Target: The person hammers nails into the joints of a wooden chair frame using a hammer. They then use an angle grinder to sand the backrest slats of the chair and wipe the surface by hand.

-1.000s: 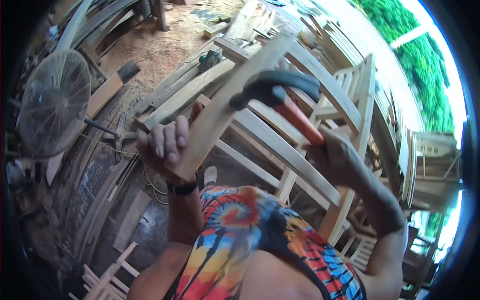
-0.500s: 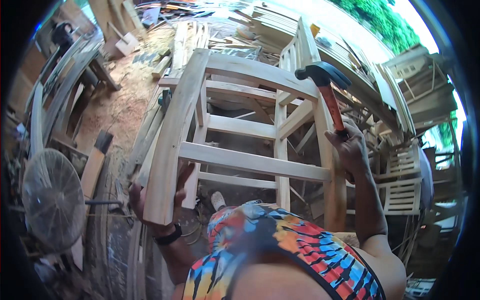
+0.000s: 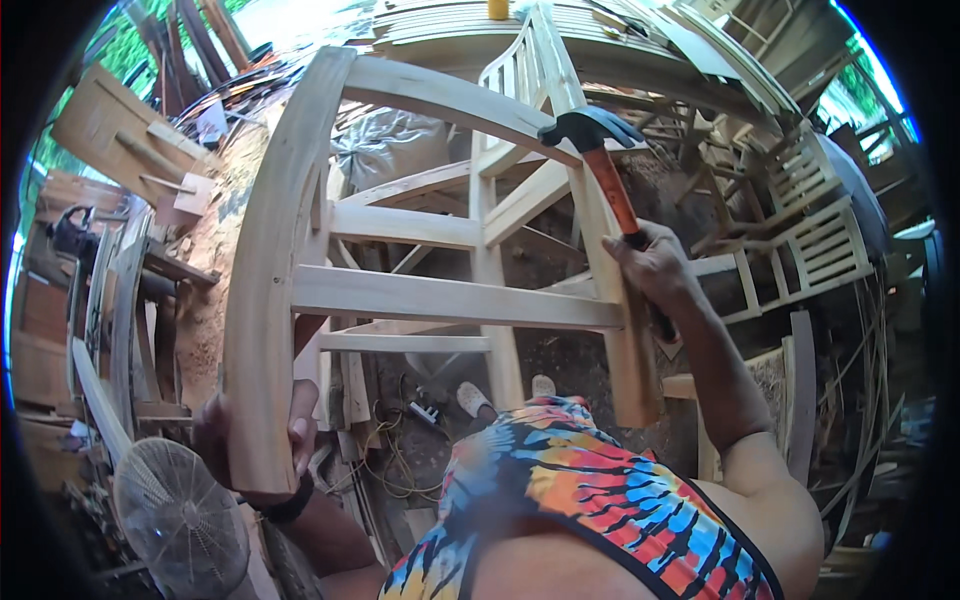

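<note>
And the right hand (image 3: 655, 265), elbow bent, is closed round the claw hammer (image 3: 612, 195), its head uppermost against the frame's upper right corner! Low at left, the left hand (image 3: 303, 425) cups the post of the wooden chair frame (image 3: 450, 295), gripping both sides, the frame spanning the space before the torso.

No lettering, number or sign can be read on the claw hammer (image 3: 607, 186) or around it.
</note>
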`<state>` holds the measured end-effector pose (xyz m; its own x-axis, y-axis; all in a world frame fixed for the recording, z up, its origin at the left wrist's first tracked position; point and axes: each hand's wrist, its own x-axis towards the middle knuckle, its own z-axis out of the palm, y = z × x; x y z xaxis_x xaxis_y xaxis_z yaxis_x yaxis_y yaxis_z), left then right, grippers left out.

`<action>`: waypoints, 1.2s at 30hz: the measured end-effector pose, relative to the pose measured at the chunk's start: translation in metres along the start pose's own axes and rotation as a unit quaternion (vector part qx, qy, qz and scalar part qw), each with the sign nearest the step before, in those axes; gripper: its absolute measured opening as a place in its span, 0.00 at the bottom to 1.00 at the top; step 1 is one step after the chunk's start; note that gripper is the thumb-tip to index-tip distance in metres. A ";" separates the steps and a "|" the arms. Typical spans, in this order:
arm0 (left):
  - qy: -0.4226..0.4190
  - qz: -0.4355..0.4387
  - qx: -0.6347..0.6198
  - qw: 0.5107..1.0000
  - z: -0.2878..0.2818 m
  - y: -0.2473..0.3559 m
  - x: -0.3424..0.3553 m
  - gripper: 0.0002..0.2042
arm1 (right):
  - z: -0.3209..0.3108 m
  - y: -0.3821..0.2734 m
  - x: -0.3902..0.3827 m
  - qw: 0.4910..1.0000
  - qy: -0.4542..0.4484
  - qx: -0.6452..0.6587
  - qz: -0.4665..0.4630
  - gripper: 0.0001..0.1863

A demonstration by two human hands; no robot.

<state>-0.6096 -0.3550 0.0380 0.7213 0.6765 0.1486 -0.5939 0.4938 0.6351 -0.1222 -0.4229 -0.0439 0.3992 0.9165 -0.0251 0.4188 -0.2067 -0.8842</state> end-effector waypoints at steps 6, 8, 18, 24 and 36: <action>0.104 -0.073 0.080 0.989 0.101 -0.027 0.053 0.41 | 0.007 0.072 -0.031 0.979 0.074 0.174 0.079 0.13; 0.152 -0.074 0.091 0.981 0.141 -0.055 0.068 0.44 | 0.006 0.092 -0.034 0.967 0.078 0.219 0.099 0.12; 0.116 -0.157 0.090 0.977 0.223 -0.215 0.124 0.43 | 0.011 0.246 -0.037 0.887 0.081 0.419 0.176 0.07; 0.076 -0.091 0.100 0.988 0.227 -0.283 0.126 0.42 | 0.031 0.277 -0.041 0.868 0.108 0.434 0.216 0.07; -0.029 -0.036 0.374 0.926 0.255 -0.386 0.105 0.43 | -0.022 0.350 -0.059 0.931 0.060 0.283 0.224 0.09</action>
<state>-0.2136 -0.6135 0.0024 0.7799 0.6158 0.1120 -0.1460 0.0050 0.9893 0.0189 -0.5564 -0.3417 0.5331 0.7298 -0.4281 -0.2953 -0.3136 -0.9025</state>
